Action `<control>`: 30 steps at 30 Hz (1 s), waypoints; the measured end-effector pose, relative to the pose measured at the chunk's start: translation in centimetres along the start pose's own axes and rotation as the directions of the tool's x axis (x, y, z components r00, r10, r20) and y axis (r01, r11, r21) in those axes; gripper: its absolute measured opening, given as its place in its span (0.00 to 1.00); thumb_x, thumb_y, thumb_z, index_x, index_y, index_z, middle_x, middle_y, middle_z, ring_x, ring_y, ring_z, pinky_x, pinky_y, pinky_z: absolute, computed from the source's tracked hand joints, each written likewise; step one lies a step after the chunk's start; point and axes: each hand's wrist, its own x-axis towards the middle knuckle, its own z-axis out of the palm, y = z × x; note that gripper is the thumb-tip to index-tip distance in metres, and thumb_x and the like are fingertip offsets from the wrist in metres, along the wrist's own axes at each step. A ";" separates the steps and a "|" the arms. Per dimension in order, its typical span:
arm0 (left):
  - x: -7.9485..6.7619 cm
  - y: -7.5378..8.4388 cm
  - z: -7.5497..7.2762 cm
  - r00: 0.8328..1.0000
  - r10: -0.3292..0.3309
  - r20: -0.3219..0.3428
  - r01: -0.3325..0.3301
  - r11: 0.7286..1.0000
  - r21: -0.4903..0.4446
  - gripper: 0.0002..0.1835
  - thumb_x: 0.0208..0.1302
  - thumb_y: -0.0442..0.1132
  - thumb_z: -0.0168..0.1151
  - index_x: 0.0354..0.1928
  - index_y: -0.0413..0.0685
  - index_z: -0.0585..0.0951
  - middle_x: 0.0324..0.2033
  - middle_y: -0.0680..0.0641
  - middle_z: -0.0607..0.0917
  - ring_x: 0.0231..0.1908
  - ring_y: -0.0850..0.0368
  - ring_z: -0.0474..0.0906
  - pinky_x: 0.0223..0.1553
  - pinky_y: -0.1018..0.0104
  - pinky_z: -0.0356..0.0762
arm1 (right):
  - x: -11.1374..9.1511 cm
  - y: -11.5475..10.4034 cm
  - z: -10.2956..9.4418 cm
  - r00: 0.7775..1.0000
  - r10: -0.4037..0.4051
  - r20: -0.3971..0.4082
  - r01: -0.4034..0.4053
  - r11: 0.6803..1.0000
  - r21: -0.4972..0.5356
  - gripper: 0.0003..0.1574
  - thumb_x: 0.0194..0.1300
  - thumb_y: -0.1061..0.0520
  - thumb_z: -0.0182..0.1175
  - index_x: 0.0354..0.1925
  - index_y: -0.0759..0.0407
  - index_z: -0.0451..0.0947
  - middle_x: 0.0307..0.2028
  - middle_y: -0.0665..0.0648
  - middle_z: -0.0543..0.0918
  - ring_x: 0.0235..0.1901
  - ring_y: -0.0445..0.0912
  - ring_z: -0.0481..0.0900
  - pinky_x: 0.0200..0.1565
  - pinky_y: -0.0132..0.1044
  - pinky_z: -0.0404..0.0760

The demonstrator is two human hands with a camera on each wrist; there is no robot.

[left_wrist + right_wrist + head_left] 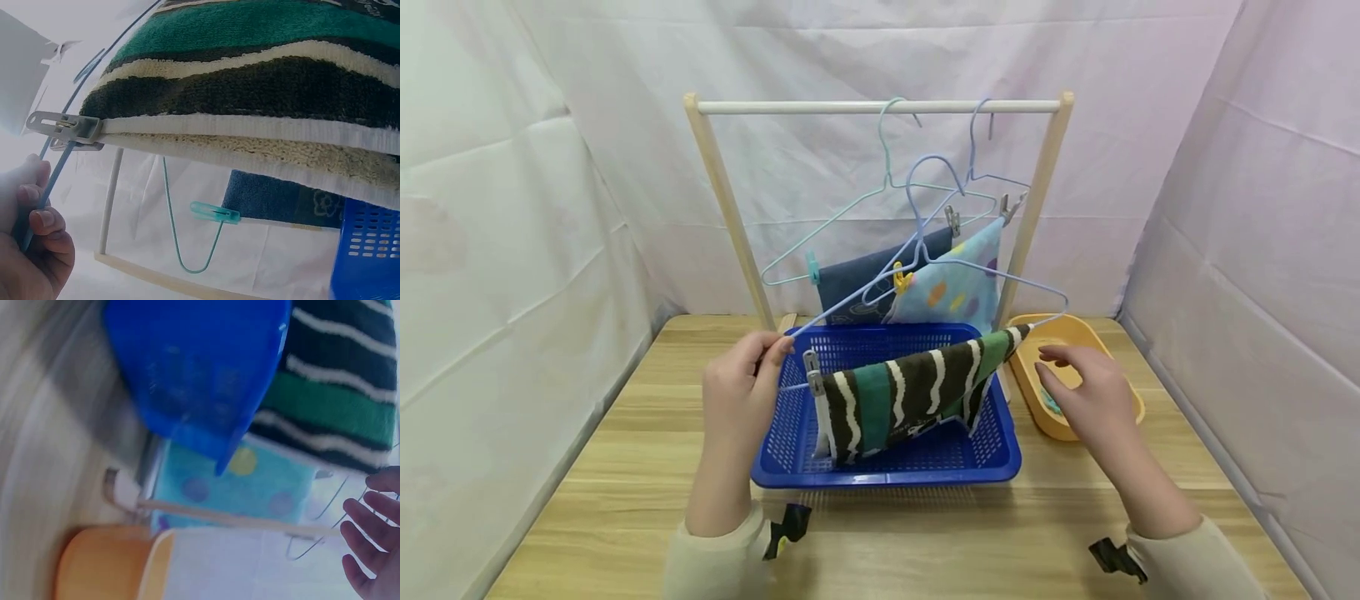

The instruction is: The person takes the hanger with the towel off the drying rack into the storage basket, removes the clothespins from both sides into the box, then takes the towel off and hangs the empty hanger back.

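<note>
My left hand [737, 383] pinches the left arm of a blue hanger [850, 297] between thumb and fingers. A green, dark brown and white striped towel [913, 387] hangs folded over the hanger's lower bar. At the towel's left end, grey clothespins [812, 373] grip it; one clothespin [69, 128] shows close up in the left wrist view, just above my fingers. My right hand [1093, 387] holds nothing, its fingers apart, over the yellow-orange basin [1131, 387] and to the right of the towel's unclipped end. Below the towel stands a blue plastic basket [887, 479].
Behind the basket stands a rack with a white rail [790, 107] and wooden posts. From it hang a mint hanger [842, 212] with a dark blue towel [865, 275] and another blue hanger [973, 146] with a dotted light blue towel [958, 287]. Green clips [1049, 402] lie in the basin.
</note>
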 end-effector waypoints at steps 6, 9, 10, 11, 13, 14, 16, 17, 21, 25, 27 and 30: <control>-0.5 0.5 0.1 0.999 -0.033 0.010 0.033 0.999 -0.005 0.03 0.61 0.26 0.65 0.30 0.37 0.82 0.19 0.48 0.79 0.16 0.60 0.63 0.19 0.76 0.59 | 0.8 -2.4 0.3 0.983 -0.151 -0.103 0.155 0.987 0.038 0.13 0.51 0.68 0.71 0.38 0.64 0.84 0.32 0.58 0.85 0.34 0.52 0.79 0.42 0.47 0.72; -0.6 0.7 0.0 0.999 -0.037 0.001 0.037 0.999 -0.013 0.03 0.61 0.26 0.65 0.30 0.37 0.82 0.18 0.48 0.77 0.16 0.61 0.62 0.19 0.75 0.59 | 1.0 -3.6 0.5 0.972 -0.197 -0.126 0.208 0.975 0.078 0.14 0.49 0.69 0.72 0.38 0.63 0.85 0.31 0.57 0.85 0.33 0.51 0.79 0.42 0.46 0.71; -0.7 0.8 0.0 0.999 -0.035 -0.004 0.035 0.999 -0.021 0.04 0.61 0.25 0.65 0.30 0.37 0.82 0.18 0.49 0.77 0.16 0.61 0.61 0.19 0.75 0.58 | 1.1 -4.0 0.5 0.970 -0.208 -0.128 0.220 0.971 0.091 0.14 0.49 0.69 0.72 0.38 0.63 0.85 0.31 0.57 0.85 0.33 0.51 0.79 0.42 0.46 0.71; -0.7 0.9 0.0 0.999 -0.038 -0.009 0.038 0.999 -0.026 0.04 0.61 0.25 0.65 0.30 0.37 0.82 0.18 0.49 0.76 0.16 0.61 0.61 0.19 0.75 0.58 | 1.1 -4.3 0.6 0.967 -0.220 -0.130 0.234 0.967 0.103 0.14 0.49 0.69 0.72 0.38 0.63 0.85 0.31 0.56 0.85 0.34 0.51 0.79 0.42 0.45 0.71; -0.9 1.0 0.0 0.999 -0.042 -0.018 0.041 0.999 -0.035 0.04 0.60 0.25 0.65 0.29 0.37 0.82 0.17 0.49 0.75 0.16 0.62 0.60 0.18 0.75 0.58 | 1.1 -5.0 0.7 0.965 -0.233 -0.117 0.247 0.960 0.133 0.13 0.51 0.68 0.71 0.38 0.62 0.85 0.32 0.56 0.85 0.35 0.51 0.79 0.44 0.45 0.71; -1.0 1.1 0.0 0.999 -0.049 -0.020 0.048 0.998 -0.037 0.04 0.60 0.25 0.65 0.30 0.37 0.82 0.17 0.50 0.75 0.16 0.62 0.60 0.18 0.75 0.57 | 1.1 -5.4 0.8 0.965 -0.238 -0.108 0.252 0.957 0.145 0.12 0.52 0.67 0.71 0.38 0.62 0.85 0.33 0.55 0.85 0.36 0.50 0.79 0.45 0.45 0.71; -1.1 1.1 -0.1 0.998 -0.059 -0.025 0.058 0.998 -0.035 0.03 0.60 0.25 0.65 0.30 0.37 0.82 0.18 0.49 0.76 0.16 0.62 0.60 0.19 0.74 0.58 | 1.1 -6.1 0.9 0.962 -0.258 -0.090 0.270 0.948 0.167 0.11 0.53 0.65 0.70 0.38 0.61 0.85 0.34 0.54 0.86 0.37 0.50 0.80 0.46 0.45 0.71; -1.2 1.2 -0.1 0.998 -0.064 -0.027 0.063 0.998 -0.032 0.03 0.60 0.25 0.65 0.30 0.37 0.82 0.18 0.49 0.76 0.16 0.62 0.60 0.19 0.75 0.58 | 1.1 -6.5 1.0 0.959 -0.270 -0.084 0.281 0.942 0.181 0.11 0.53 0.64 0.70 0.38 0.62 0.85 0.34 0.54 0.86 0.38 0.50 0.80 0.46 0.45 0.71; -1.4 1.2 -0.1 0.997 -0.067 -0.028 0.066 0.997 -0.037 0.03 0.60 0.24 0.65 0.30 0.37 0.82 0.18 0.49 0.75 0.16 0.62 0.60 0.19 0.74 0.57 | 1.3 -8.0 1.4 0.948 -0.313 -0.064 0.319 0.918 0.236 0.11 0.54 0.62 0.70 0.39 0.60 0.85 0.35 0.52 0.86 0.38 0.49 0.81 0.45 0.43 0.71; -1.6 1.5 -0.3 0.997 -0.072 -0.026 0.070 0.996 -0.058 0.04 0.59 0.24 0.65 0.30 0.37 0.82 0.17 0.50 0.74 0.16 0.63 0.59 0.19 0.74 0.57 | 1.5 -9.5 1.9 0.937 -0.342 -0.073 0.348 0.889 0.298 0.11 0.56 0.62 0.69 0.40 0.60 0.85 0.36 0.51 0.86 0.38 0.47 0.81 0.45 0.42 0.71; -1.7 1.8 -0.5 0.996 -0.079 -0.030 0.077 0.995 -0.064 0.03 0.60 0.24 0.65 0.31 0.36 0.82 0.17 0.50 0.73 0.16 0.63 0.58 0.18 0.73 0.56 | 1.6 -10.2 2.2 0.932 -0.351 -0.087 0.359 0.874 0.328 0.11 0.56 0.62 0.69 0.40 0.60 0.85 0.36 0.51 0.86 0.38 0.46 0.81 0.45 0.41 0.71; -1.7 2.2 -0.7 0.995 -0.093 -0.037 0.091 0.994 -0.056 0.03 0.62 0.26 0.64 0.31 0.36 0.82 0.17 0.50 0.73 0.16 0.62 0.59 0.19 0.73 0.56 | 1.8 -11.2 2.7 0.926 -0.360 -0.113 0.376 0.853 0.363 0.11 0.56 0.63 0.69 0.40 0.59 0.85 0.35 0.51 0.86 0.38 0.46 0.81 0.45 0.41 0.71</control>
